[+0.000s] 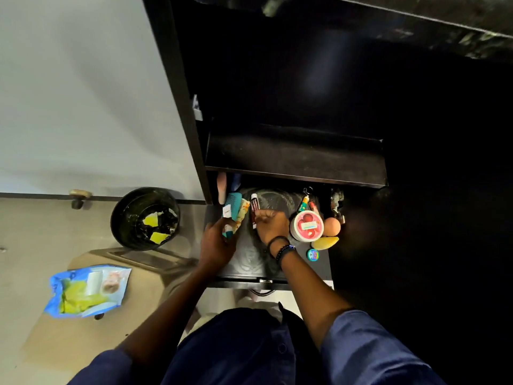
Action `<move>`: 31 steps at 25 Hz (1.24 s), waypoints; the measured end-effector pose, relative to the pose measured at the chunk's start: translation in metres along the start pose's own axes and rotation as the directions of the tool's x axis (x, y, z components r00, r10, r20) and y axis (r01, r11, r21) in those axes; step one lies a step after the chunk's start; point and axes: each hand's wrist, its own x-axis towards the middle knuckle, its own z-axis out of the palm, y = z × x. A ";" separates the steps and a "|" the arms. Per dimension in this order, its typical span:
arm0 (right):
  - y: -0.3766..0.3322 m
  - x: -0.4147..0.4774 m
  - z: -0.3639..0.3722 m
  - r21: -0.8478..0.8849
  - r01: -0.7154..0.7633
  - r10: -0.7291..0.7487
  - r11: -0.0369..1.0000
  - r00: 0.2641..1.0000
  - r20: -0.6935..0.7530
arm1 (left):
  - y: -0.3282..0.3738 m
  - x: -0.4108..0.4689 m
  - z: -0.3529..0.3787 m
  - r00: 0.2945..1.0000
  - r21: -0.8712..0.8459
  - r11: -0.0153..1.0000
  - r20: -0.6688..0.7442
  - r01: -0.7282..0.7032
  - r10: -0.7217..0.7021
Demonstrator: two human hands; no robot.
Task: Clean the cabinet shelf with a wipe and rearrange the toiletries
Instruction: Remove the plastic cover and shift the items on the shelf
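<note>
The lower black cabinet shelf (249,262) holds toiletries. My left hand (216,240) grips a bundle at the shelf's left: a teal comb (236,202) and a floral tube (241,218). My right hand (270,223) pinches a slim red-and-white tube (254,209) in the middle of the shelf. To the right sit a round jar with a red-fruit lid (306,225), an orange sponge ball (331,226), a yellow piece (327,242), a small blue round tin (313,255) and small keyring bottles (304,204).
An upper black shelf (294,159) overhangs the back of the lower one. On the floor to the left stand a black bin (130,207) holding yellow wipes and a blue wipes pack (86,290). A white wall rises behind them. The cabinet's right side is dark.
</note>
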 end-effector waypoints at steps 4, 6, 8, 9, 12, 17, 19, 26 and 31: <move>0.006 -0.009 0.030 0.144 -0.021 0.007 0.989 0.995 0.096 | -0.020 -0.002 -0.013 0.998 0.103 0.994 0.027 0.046 -0.049; 0.008 -0.008 0.043 0.149 -0.045 0.030 0.988 0.995 0.099 | -0.030 0.001 -0.017 0.996 0.162 0.985 0.054 0.061 -0.070; 0.008 -0.006 0.052 0.183 -0.091 0.074 0.979 0.992 0.100 | -0.037 0.006 -0.021 0.995 0.188 0.980 0.068 0.060 -0.074; 0.007 -0.006 0.056 0.203 -0.106 0.083 0.973 0.989 0.119 | -0.039 0.008 -0.022 0.994 0.195 0.979 0.077 0.055 -0.072; 0.006 -0.007 0.060 0.220 -0.123 0.077 0.968 0.975 0.210 | -0.041 0.014 -0.025 0.989 0.201 0.980 0.141 0.003 -0.032; 0.019 -0.011 0.059 0.205 -0.106 0.054 0.973 0.968 0.244 | -0.040 0.006 -0.025 0.979 0.179 0.981 0.201 -0.078 0.042; 0.023 -0.014 0.053 0.214 -0.090 0.030 0.973 0.963 0.269 | -0.041 0.002 -0.025 0.980 0.167 0.981 0.188 -0.097 0.064; 0.030 -0.024 -0.028 -0.399 0.275 -0.328 0.875 0.942 -0.069 | -0.035 -0.010 -0.024 0.985 0.126 0.985 0.143 -0.114 0.096; 0.053 0.004 -0.078 -0.791 0.179 -0.167 0.586 0.981 0.098 | -0.031 -0.015 -0.012 0.975 0.111 0.978 0.160 -0.174 0.156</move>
